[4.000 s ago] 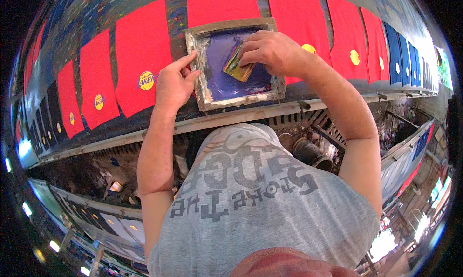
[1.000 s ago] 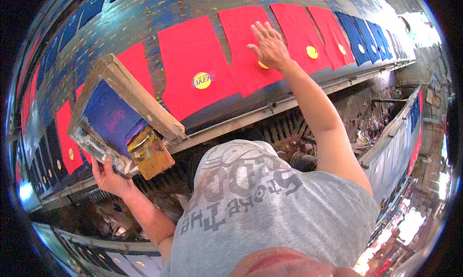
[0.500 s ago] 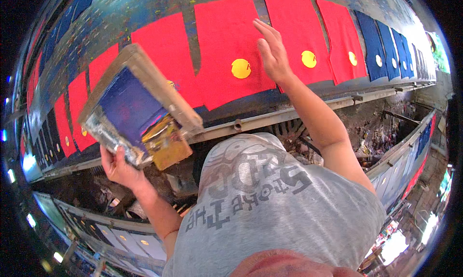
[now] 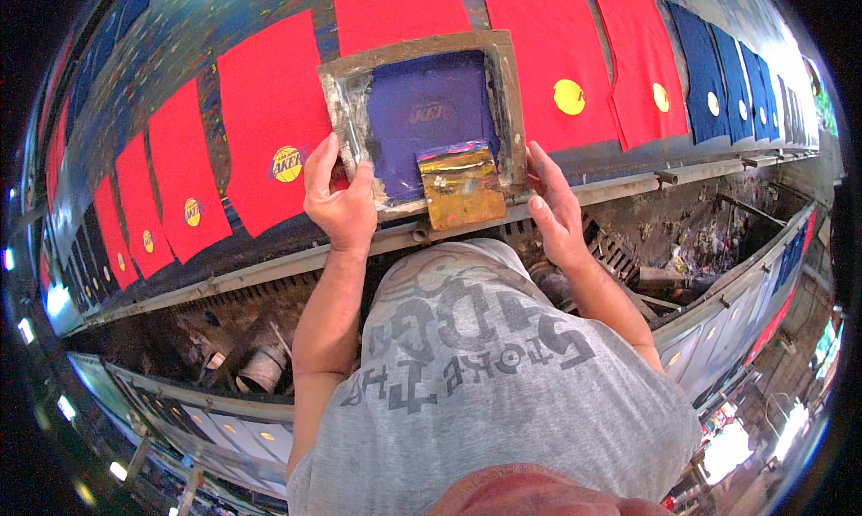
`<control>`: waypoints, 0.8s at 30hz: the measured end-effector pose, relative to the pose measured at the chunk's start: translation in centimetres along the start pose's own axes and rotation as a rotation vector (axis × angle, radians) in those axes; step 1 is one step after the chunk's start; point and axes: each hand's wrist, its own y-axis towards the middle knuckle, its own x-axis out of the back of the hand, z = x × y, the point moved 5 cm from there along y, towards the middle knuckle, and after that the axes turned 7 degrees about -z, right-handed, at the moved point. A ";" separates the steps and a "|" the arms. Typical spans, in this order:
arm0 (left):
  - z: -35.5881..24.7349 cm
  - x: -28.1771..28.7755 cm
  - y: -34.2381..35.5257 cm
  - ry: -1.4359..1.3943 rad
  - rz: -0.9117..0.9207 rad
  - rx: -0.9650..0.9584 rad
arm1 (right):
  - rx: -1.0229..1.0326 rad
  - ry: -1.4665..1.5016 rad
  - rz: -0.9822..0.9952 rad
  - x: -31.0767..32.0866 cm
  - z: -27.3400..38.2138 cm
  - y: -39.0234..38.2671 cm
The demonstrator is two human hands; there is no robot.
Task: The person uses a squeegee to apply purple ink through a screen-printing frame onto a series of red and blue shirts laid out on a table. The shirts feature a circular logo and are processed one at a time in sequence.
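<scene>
The fingers (image 4: 321,161) of the left hand (image 4: 346,215) stand parted from the thumb, set against the left edge of a wooden frame (image 4: 510,94) in the upper middle; the rest curl out of my sight. The right hand (image 4: 558,215) is spread too, thumb well away from the forefinger, just beside the frame's lower right corner; I can't tell whether its fingertips touch the wood.

The frame covers the lower part of one of the red cloth pieces (image 4: 269,130), so any print beneath is hidden. I can't make out if it lies quite flat. Its bars are rough, squared wood, crusted whitish down the left side. The blue-violet mesh (image 4: 404,112) inside looks smooth, with a faint mark near its middle too dim to read. A squarish stained block (image 4: 464,197), smeared yellow and brown, sits in the frame's lower right, hiding part of the bottom bar and hanging past it.

To either side, the red cloth shows round yellow prints (image 4: 568,97). The dark blue cloth pieces (image 4: 705,67) at the upper right bend away, narrow and crowded. The paint-speckled table (image 4: 180,49) fades into the black rim. A soft grey shirt (image 4: 521,408) blocks the lower middle.
</scene>
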 end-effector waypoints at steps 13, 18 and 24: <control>2.6 -1.6 -1.2 -0.350 0.030 0.343 | -0.019 -0.018 0.039 0.9 -0.9 0.3; 2.9 -1.6 -1.1 -0.341 0.021 0.398 | -0.007 -0.053 0.064 1.0 -0.8 0.2; 2.7 -1.6 -1.1 -0.341 0.032 0.449 | 0.007 -0.137 0.075 1.1 -0.7 0.2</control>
